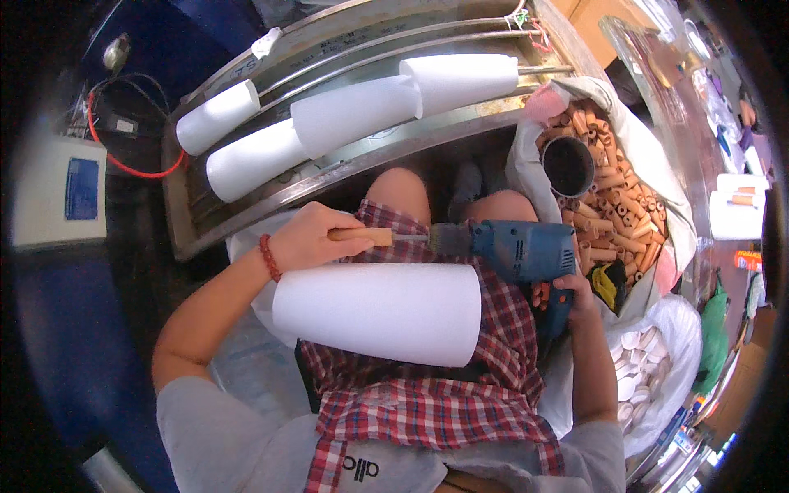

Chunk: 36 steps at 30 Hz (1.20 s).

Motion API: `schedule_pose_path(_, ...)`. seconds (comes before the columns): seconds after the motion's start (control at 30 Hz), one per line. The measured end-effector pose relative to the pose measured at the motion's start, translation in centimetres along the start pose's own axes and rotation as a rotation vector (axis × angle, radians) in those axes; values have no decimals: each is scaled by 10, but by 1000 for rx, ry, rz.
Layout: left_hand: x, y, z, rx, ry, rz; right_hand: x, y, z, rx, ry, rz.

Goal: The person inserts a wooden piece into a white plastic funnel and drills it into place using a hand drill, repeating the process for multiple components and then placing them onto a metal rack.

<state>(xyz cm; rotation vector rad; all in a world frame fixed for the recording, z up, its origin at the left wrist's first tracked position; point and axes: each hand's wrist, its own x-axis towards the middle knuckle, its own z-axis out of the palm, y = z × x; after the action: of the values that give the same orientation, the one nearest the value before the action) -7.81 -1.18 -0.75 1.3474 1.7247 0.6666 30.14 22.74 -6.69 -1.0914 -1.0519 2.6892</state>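
My left hand (311, 237) pinches a short, light wooden tube (374, 237) over my lap. My right hand (575, 294) grips a blue power drill (522, 249) by its handle. A thin metal rod (410, 237) runs from the drill's chuck up to the end of the wooden tube; I cannot tell how deep it sits inside. Across my checked apron (427, 403) lies a large white tapered cylinder (378, 314), just below my left hand and wrist.
Ahead stands a metal-edged trough (246, 226) with rods carrying several white tapered cylinders (357, 113). At right, an open sack (657, 156) holds many wooden tubes (616, 214) and a dark round can (568, 166). Below it is a plastic bag (686, 337) of white pieces. An orange cable (136, 172) hangs at left.
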Motion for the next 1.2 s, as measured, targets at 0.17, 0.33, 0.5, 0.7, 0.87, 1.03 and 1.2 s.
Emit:
schedule_pose_path(0.17, -1, 17, -2, 51, 26, -43, -3, -7, 24, 7, 21, -71)
schedule_pose_path(0.33, -4, 24, 1, 100, 17, -48, -3, -2, 18, 32, -34, -55)
schedule_pose_path(0.5, -3, 36, 6, 113, 54, 6, -19, -5, 12, -54, 51, -82)
schedule_pose_path(0.7, -26, 35, 24, 113, 174, 95, -50, -46, 35, -303, -136, -261)
schedule_pose_path(0.87, -37, 64, 27, 252, 142, 12, -109, -44, -7, -202, 17, -389)
schedule_pose_path(1.03, -40, 99, 50, 387, 279, 84, -111, -59, -42, 47, 469, -654)
schedule_pose_path(1.2, -42, 117, 55, 249, 51, -47, -51, -125, -68, 362, 559, -811)
